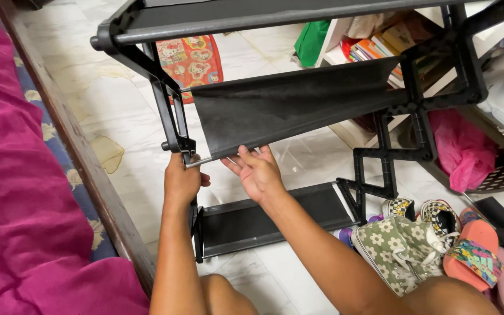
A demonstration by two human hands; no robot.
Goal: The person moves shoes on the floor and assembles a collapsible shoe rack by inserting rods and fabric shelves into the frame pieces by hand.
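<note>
Bare knees lowest in view; left hand (182, 178) clamped round black rack upright (173, 125), right hand (258, 170) fingers apart under limp fabric shelf (287, 102) front rod (202, 161); light, floppy, best gripped by rod.

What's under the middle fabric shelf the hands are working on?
Under the middle fabric shelf lies the bottom shelf on pale floor tiles. The right hand and forearm cover part of it; shoes sit beside it.
</note>
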